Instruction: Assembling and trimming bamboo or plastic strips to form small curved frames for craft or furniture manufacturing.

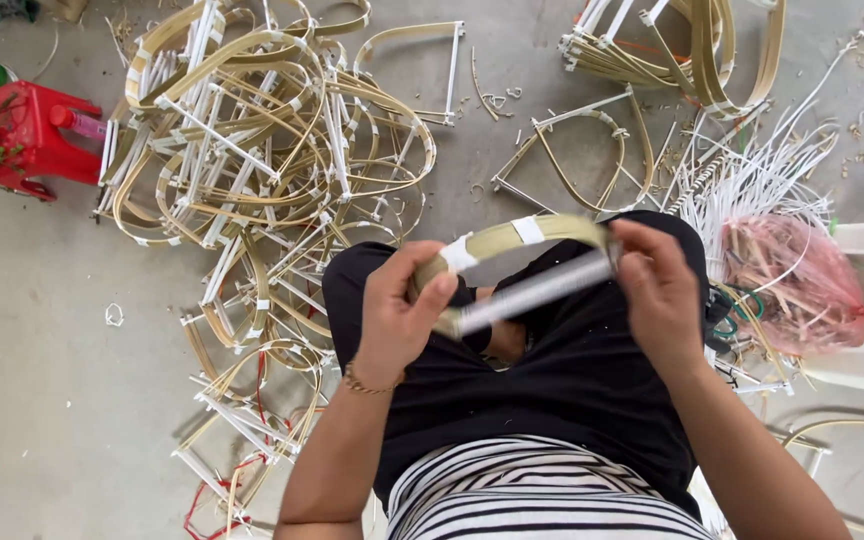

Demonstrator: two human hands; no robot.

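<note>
**Bending a bamboo strip over a white stick**

Striped shirt (542, 490) and black lap sit lowest. Left hand (397, 315) pinches the bamboo strip (527, 238) and white stick (537, 290); right hand (657, 290) pinches their far ends. Best keep both ends aligned, the arch even.

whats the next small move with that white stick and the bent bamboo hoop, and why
Probably seat the white stick's right end against the hoop's right tip. The left hand already pinches hoop and stick together, while the right hand holds the other ends, and finished frames on the floor have a stick spanning both tips.
</note>
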